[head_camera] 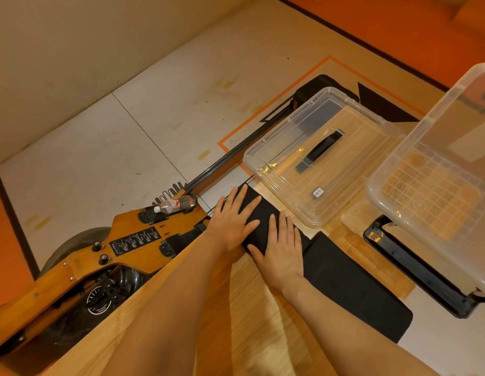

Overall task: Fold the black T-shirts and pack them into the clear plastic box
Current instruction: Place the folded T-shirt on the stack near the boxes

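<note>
Head view: my left hand (232, 222) and right hand (283, 249) press flat, fingers straight, on a folded black T-shirt (259, 213) at the counter's (252, 308) far edge, beside the clear plastic box (439, 169). Soft, light cloth (likely unfolds); lift from under both ends.

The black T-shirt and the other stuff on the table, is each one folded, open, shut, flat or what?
Black T-shirt: folded into a strip, flat on the table, pressed by both hands.
Left hand: fingers straight, flat on the shirt.
Right hand: fingers straight, flat on the shirt.
Clear plastic box: lid off, no shirt inside.
Box lid: off, lying flat beside the box.
Water bottle: capped, lying on its side.
</note>
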A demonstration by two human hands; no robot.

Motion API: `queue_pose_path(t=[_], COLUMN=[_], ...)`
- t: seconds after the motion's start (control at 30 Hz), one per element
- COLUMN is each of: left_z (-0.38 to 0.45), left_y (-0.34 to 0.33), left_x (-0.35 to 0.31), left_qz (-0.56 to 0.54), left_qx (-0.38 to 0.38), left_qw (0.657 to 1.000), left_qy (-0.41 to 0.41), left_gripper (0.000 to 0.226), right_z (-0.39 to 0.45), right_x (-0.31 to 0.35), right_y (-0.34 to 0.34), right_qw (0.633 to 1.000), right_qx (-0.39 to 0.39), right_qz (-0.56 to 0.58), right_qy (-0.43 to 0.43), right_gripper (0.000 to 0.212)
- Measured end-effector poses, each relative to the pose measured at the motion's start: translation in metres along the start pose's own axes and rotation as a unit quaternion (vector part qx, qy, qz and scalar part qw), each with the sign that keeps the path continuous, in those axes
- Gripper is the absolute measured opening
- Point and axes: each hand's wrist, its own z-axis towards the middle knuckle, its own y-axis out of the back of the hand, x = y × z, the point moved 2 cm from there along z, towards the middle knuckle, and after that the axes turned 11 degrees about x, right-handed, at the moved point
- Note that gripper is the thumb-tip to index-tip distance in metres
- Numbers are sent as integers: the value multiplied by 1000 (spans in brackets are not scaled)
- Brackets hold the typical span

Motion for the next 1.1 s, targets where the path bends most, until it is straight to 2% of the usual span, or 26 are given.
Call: queue_pose_path(t=[0.1,0.27,0.47,0.7,0.87,1.1], left_z=[-11,-49,-122,-245,-344,-470], left_y=[6,16,13,-27,-73,-167], left_x=[1,12,20,40,44,31], left_qz=[-45,-112,-278,-321,-361,-400], left_qx=[-22,-79,-167,-213,-263,-289], left_qw=[998,981,913,865,798,702], left_qy=[39,135,246,320,404,513], left_gripper=[60,57,52,52,49,48], right_z=[-2,-7,-21,-82,-142,-230], right_x=[4,18,63,140,188,249], right_y=[13,32,44,28,-3,-59], right_qw=[999,998,989,963,943,900], right_qx=[-7,-31,-9,49,88,145], right_qz=[40,46,60,98,77,28], right_qy=[0,27,134,246,313,409], right_gripper=[94,74,71,71,69,68])
